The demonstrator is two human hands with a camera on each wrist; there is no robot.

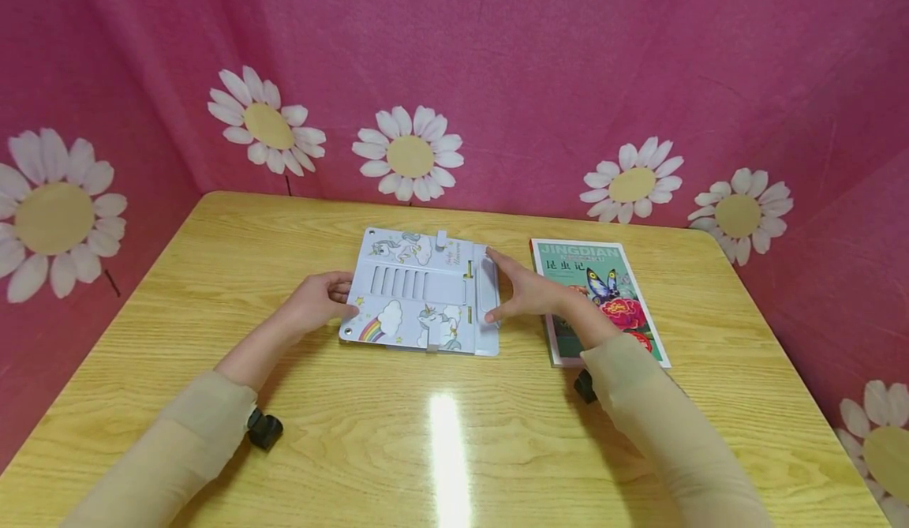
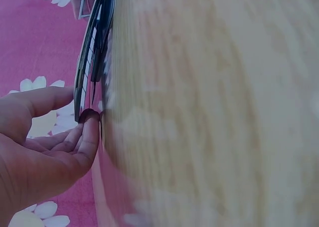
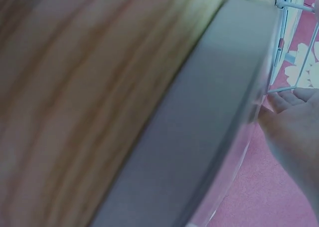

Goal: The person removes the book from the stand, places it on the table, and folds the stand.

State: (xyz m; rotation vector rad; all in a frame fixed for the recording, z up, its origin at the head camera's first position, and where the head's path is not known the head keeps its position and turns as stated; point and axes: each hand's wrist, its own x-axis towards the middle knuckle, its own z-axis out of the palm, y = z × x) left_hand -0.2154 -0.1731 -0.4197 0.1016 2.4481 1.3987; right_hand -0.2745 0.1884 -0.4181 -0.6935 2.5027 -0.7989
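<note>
A lavender metal book stand [image 1: 447, 283], printed with unicorns, clouds and a rainbow, lies flat-folded on the table. My left hand [image 1: 316, 303] grips its left edge, thumb on top and fingers beneath. From the left wrist, the stand's thin layered edge [image 2: 82, 82] shows between the thumb and fingers of that hand [image 2: 45, 147]. At the stand's right end, my right hand [image 1: 529, 287] holds the slim raised ledge flap [image 1: 487, 285], with thumb and forefinger spread to its two ends. In the right wrist view, fingers of the right hand [image 3: 294, 117] meet the flap's thin frame [image 3: 301, 62].
A green-covered book [image 1: 564, 299] with a butterfly and a red flower lies right of the stand, under my right forearm. Its thick edge [image 3: 199, 97] fills much of the right wrist view. Pink daisy-print cloth [image 1: 497, 78] hangs behind the wooden table [image 1: 341, 433].
</note>
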